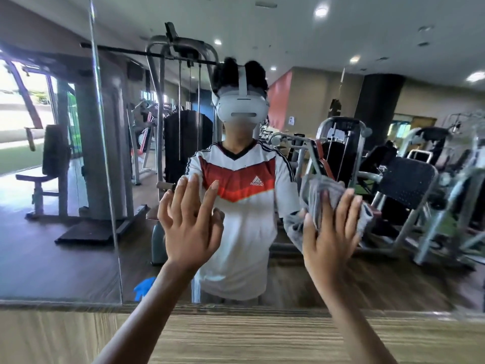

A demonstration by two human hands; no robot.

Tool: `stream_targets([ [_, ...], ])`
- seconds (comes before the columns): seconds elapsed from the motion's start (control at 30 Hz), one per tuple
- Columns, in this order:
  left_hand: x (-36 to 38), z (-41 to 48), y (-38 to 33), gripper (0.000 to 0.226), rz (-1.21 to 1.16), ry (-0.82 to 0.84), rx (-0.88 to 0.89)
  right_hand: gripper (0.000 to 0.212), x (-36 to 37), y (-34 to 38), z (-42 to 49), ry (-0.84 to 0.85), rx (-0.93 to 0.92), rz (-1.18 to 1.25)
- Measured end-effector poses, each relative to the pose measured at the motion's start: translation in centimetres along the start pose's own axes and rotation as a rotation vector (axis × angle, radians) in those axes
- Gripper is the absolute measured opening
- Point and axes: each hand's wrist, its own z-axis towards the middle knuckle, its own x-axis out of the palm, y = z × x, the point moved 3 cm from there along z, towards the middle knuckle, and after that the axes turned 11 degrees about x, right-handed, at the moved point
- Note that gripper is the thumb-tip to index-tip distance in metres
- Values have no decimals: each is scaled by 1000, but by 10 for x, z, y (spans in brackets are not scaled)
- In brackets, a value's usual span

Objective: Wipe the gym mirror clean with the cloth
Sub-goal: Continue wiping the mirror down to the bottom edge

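Gym machines fill the mirror (65, 232) ahead of me, above a wood-grain ledge (262, 334). My left hand (189, 227) is raised at the glass, fingers spread; I cannot tell if it touches. At three o'clock from it, my right hand (330, 237) presses the grey cloth (320, 187) against the mirror with straight fingers.

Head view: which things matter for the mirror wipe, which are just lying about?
Job: mirror; grey cloth; right hand pressing it to the glass; left hand spread open near the glass.
Just there: wooden panel below the mirror; reflected weight machines; blue object reflected low left.
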Motion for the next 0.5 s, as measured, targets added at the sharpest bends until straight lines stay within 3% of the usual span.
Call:
stream_targets([
  [0.07,0,1,1,47,-10,-7,2,55,2,36,32,-45,169,129],
  [0.1,-1,0,2,46,-15,-8,8,56,5,53,37,-47,159,157],
  [0.2,-4,1,4,44,-24,-18,35,52,16,77,8,22,-257,125],
  [0.27,-7,4,6,43,-42,-11,27,50,17,58,-21,84,-566,21],
  [0.3,-10,5,8,43,-48,7,23,50,14,42,-25,104,-628,-27],
  [0.37,-17,13,20,46,-48,46,51,53,6,20,-7,97,-558,-57],
  [0.5,-15,68,44,52,-50,79,82,55,-4,54,80,-44,-142,4],
])
